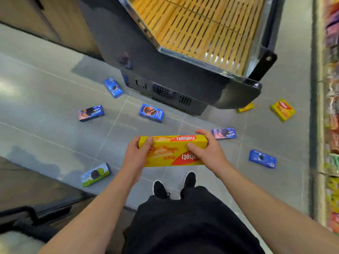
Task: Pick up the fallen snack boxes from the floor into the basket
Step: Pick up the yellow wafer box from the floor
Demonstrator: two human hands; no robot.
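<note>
I hold a long yellow nabati box level in front of me, above the floor. My left hand grips its left end, and my right hand grips its right end. Several snack boxes lie scattered on the grey tile floor: blue cookie boxes, pink-and-blue ones, a green one, and yellow ones. A dark basket handle shows at the lower left.
A dark display cabinet with a wooden slatted top stands ahead, its base close to the boxes. A shelf of colourful packets runs along the right edge. My black shoes stand on the tiles below the box.
</note>
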